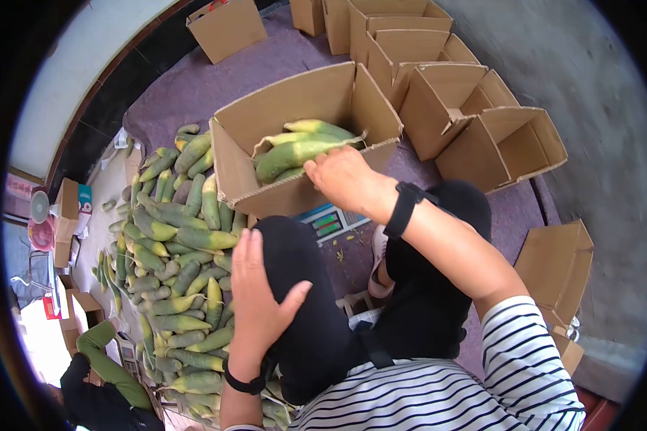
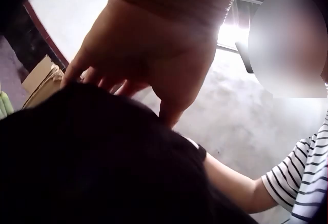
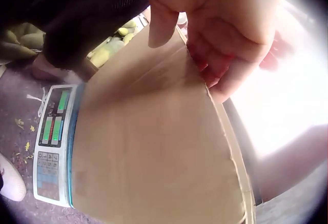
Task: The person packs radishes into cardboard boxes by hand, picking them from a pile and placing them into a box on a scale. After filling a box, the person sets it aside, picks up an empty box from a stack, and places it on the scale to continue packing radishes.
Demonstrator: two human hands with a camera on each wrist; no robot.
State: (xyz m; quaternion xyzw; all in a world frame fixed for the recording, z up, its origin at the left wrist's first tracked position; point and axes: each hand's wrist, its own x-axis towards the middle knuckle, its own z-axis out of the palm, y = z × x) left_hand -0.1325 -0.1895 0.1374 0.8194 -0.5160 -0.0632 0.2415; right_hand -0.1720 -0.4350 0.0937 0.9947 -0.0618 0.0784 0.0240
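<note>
A cardboard box (image 1: 287,201) stands on a digital scale (image 1: 332,224), with several green radishes (image 1: 295,159) lying inside it. My right hand (image 1: 346,179) is at the near rim of this box, close to the radishes. In the right wrist view, the thumb lies on the outer side of the box wall (image 3: 148,131) and the curled fingers (image 3: 233,78) go over its top edge, gripping it. My left hand (image 1: 257,298) rests on the black-trousered knee (image 1: 287,244), its fingers stretched out and holding nothing.
A large heap of green radishes (image 1: 187,280) covers the floor at left. Open cardboard boxes (image 1: 438,100) line the wall at right, and another box (image 1: 226,32) stands at the back. A second person (image 1: 104,381) sits at lower left.
</note>
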